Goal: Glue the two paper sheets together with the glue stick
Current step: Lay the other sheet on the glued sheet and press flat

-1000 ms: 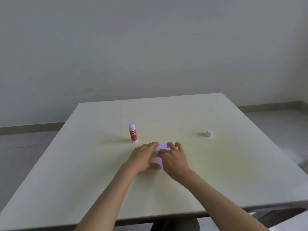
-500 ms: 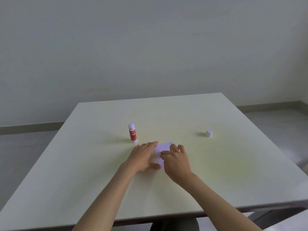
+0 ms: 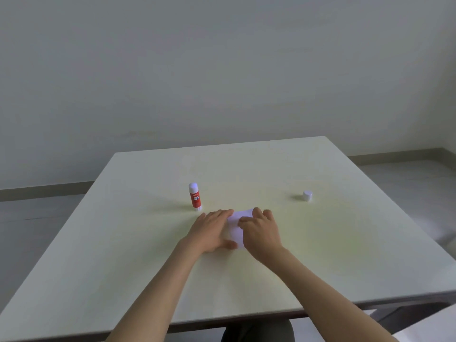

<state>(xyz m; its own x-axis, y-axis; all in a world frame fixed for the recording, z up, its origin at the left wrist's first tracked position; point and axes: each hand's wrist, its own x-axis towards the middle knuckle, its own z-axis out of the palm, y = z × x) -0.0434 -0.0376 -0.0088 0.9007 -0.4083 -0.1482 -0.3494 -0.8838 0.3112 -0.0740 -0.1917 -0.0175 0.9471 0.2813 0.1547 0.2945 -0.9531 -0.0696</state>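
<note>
A small white paper (image 3: 237,225) lies flat in the middle of the table (image 3: 123,243); I cannot tell whether it is one sheet or two stacked. My left hand (image 3: 212,230) lies flat on its left edge, fingers spread. My right hand (image 3: 261,230) presses on its right side, fingers bent, covering much of it. The red glue stick (image 3: 195,196) stands upright without its cap, just beyond my left hand. Its white cap (image 3: 307,195) sits apart at the right.
The pale table ends at a front edge near me and a far edge by the grey wall (image 3: 222,70). Grey floor shows on both sides.
My right hand has slid slightly to the right over the paper, baring more of its middle. My left hand has stayed in place. Glue stick and cap are unmoved.
</note>
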